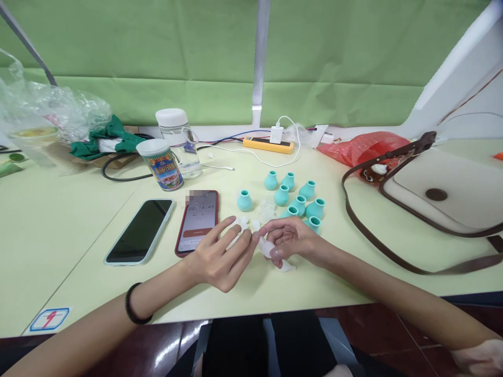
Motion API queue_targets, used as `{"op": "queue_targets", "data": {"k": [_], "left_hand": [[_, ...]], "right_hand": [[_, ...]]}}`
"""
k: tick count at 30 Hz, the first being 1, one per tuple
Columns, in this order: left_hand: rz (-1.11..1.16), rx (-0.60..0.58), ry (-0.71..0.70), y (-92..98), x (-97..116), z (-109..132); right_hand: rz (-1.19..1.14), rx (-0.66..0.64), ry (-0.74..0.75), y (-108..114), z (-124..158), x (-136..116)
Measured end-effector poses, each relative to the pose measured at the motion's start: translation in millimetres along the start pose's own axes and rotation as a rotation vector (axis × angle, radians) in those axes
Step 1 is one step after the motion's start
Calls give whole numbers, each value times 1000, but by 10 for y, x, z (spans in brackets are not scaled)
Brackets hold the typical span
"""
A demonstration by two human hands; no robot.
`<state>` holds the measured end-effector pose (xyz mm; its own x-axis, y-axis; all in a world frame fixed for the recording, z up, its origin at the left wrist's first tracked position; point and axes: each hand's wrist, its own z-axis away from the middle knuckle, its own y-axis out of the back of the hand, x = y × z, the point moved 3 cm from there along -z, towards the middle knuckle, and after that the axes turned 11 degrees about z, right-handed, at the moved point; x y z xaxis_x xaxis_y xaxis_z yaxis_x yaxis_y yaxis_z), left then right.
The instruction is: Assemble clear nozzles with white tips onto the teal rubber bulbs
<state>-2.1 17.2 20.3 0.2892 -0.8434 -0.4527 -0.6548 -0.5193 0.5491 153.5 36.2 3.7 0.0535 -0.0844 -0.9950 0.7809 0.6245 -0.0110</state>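
My left hand (pixel 220 256) rests low over the table edge with fingers stretched out, its fingertips touching small clear plastic pieces (pixel 241 224). My right hand (pixel 288 241) is curled round a small clear tube-like part (pixel 267 247), and the two hands meet at the fingertips. Just behind them stand several teal rubber bulbs (pixel 298 201), upright in a loose cluster, with one bulb (pixel 244 200) apart to the left. More clear parts (pixel 267 209) lie between the bulbs and my hands.
A red-cased phone (pixel 197 220) showing a timer and a dark phone (pixel 140 230) lie left of my hands. A can (pixel 163 165) and a clear jar (pixel 178 139) stand behind them. A beige bag (pixel 444 193) with a brown strap fills the right; a yellow power strip (pixel 268 144) lies at the back.
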Motion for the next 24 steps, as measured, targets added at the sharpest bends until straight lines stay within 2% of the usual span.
{"op": "queue_targets", "data": {"k": [7,16,19,24], "left_hand": [[-59,-34,-38,38,6,-60],[195,8,134,-50,-58,-6],[359,-8,223,-85,-85,3],[683,-3,489,-115,-104,-2]], "right_hand": [[-55,-22,-11,5,-7,23],[-91,-48,-35,4,-4,36],[-83,-64,-42,-7,-2,18],[-32,-40,-34,-8,8,-22]]}}
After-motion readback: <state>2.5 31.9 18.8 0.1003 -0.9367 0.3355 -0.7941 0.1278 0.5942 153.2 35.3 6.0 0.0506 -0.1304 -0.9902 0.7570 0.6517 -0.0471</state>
